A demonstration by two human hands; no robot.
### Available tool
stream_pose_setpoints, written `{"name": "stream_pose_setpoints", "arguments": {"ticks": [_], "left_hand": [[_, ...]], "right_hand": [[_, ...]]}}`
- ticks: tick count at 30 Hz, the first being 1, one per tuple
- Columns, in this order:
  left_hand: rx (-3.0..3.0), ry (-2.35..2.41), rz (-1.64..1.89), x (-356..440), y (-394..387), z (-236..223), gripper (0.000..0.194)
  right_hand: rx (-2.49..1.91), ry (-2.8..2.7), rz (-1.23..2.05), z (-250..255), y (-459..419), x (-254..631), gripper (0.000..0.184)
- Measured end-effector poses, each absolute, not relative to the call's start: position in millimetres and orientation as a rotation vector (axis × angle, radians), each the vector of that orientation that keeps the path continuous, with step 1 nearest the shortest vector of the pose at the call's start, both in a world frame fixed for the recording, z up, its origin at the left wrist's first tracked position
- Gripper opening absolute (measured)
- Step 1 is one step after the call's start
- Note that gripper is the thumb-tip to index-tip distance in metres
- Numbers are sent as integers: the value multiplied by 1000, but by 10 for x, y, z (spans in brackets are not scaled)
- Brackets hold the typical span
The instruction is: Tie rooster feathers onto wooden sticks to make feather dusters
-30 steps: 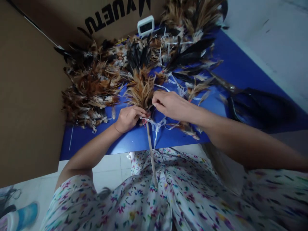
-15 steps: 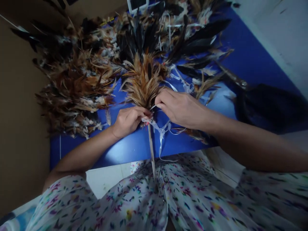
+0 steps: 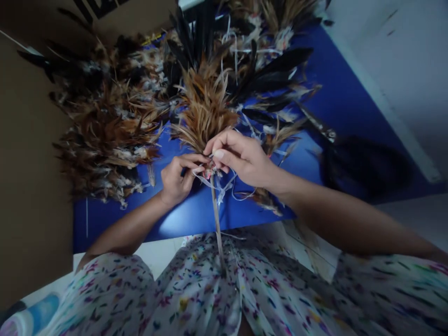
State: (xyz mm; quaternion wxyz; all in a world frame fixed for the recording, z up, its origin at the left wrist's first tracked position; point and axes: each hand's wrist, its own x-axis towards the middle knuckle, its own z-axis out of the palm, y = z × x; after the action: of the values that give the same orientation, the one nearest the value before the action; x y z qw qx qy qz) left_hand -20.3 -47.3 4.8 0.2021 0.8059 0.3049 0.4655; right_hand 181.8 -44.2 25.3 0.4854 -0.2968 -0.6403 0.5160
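A feather duster (image 3: 206, 109) lies before me, brown feathers bound at the top of a thin wooden stick (image 3: 217, 224) whose lower end reaches my lap. My left hand (image 3: 178, 179) pinches the feather bases at the binding, thumb and fingers closed on the duster. From the other side my right hand (image 3: 238, 154) grips a thin white plastic string right at the binding, thumb against fingers. Loose loops of the string (image 3: 221, 193) hang beside the stick. Red and whitish bits show at the binding; the fingers partly hide it.
Piled feathers (image 3: 108, 121) cover the left of the blue table (image 3: 175, 221). Long black feathers (image 3: 276, 70) lie at the back right. Scissors with dark handles (image 3: 327, 133) rest on the right. A cardboard wall (image 3: 31, 163) stands at the left.
My right hand has moved left, from pulling the string out at the side to right over the binding. My left hand's fingers have shifted slightly to the left.
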Motion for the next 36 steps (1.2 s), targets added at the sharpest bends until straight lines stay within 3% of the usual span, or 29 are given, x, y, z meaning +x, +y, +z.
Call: {"name": "stream_pose_setpoints", "arguments": {"ticks": [6, 11, 20, 25, 31, 36], "left_hand": [[2113, 1059, 1423, -21, -561, 77, 13], [2204, 1100, 1342, 52, -516, 56, 15], [2133, 1055, 1181, -66, -393, -4, 17], [2079, 1086, 1171, -57, -369, 26, 22], [2040, 1089, 1166, -62, -356, -15, 14], [2019, 1180, 1210, -43, -338, -77, 22]], "right_hand": [[-703, -1319, 1521, 168, -419, 1735, 27], [-903, -1330, 1499, 121, -403, 1724, 14], [-1148, -1446, 1430, 100, -373, 1751, 12], [-1188, -1433, 1428, 128, -376, 1757, 13], [-1103, -1326, 1529, 154, -403, 1754, 11], [-1057, -1242, 1544, 144, -426, 1725, 8]]}}
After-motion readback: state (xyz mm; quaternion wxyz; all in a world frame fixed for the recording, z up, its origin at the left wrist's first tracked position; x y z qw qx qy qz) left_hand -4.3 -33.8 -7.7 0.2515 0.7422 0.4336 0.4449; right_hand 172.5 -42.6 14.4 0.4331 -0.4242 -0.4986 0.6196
